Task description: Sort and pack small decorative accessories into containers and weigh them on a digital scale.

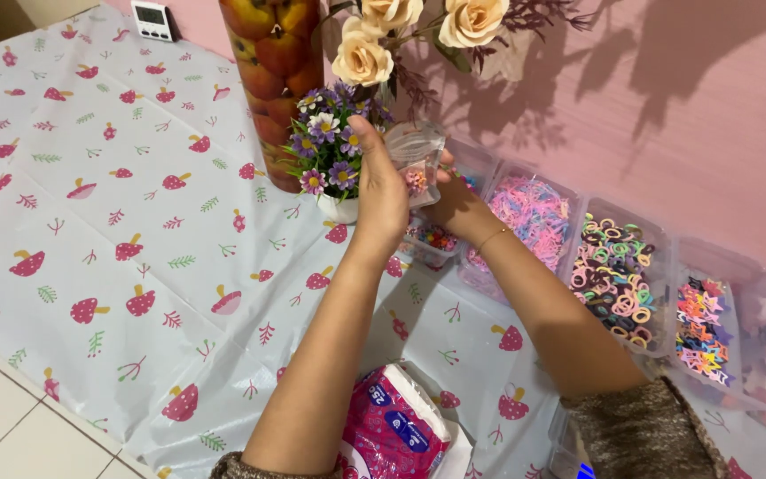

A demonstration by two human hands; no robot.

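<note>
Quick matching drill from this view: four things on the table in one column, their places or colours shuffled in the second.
1. small clear bag
2. pink tissue pack
3. star clips box
4. white timer

a. far table corner
b. near edge, between the forearms
c. held up by both hands
d. right end of the box row

Pairs: 1-c, 2-b, 3-d, 4-a

The small bag [416,160] beside the flower pot [340,208] is clear, glossy plastic. The tablecloth [135,204] under the pot looks smooth, sheeny vinyl. Right of the pot, the storage boxes [658,239] are translucent plastic; the tissue pack [392,430] is shiny film.
</note>
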